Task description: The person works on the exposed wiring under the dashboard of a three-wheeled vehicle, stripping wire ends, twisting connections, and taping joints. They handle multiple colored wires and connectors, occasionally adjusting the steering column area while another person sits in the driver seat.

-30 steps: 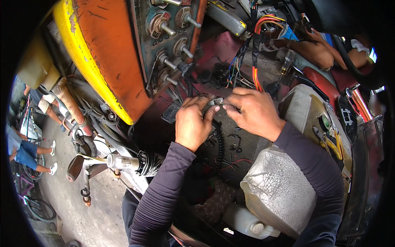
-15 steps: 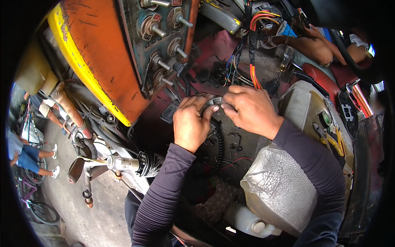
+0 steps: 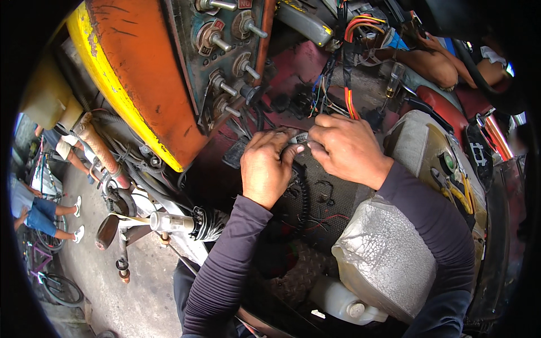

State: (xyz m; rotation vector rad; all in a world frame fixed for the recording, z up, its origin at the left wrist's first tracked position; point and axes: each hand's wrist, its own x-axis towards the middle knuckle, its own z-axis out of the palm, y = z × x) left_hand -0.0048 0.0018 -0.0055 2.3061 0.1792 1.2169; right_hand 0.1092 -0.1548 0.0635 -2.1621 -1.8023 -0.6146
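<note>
My left hand (image 3: pixel 264 164) is closed, thumb and fingers pinched round a small pale, curved piece (image 3: pixel 299 137) whose kind I cannot make out. Right beside it, my right hand (image 3: pixel 349 147) is closed too, its thumb and fingertips pressed together near that piece; what they grip is hidden. Just beyond the hands hang bare-ended thin wires (image 3: pixel 322 96) and a black-wrapped bundle with red and yellow wires (image 3: pixel 349 101). Below the fingers, a black coiled cable (image 3: pixel 305 203) runs over the textured dark mat (image 3: pixel 344 194), where loose wire scraps (image 3: pixel 324 219) lie.
An orange panel with a yellow edge (image 3: pixel 135 73) and toggle switches (image 3: pixel 217 87) rises at the left. A silver-covered box (image 3: pixel 386 253) and a plastic bottle (image 3: pixel 344 301) stand near me. Yellow-handled pliers (image 3: pixel 456 191) lie at right. Another person's arm (image 3: pixel 445 62) shows at upper right.
The whole view has shifted slightly. Both hands keep nearly the same pose, pinched close together at the pale piece.
</note>
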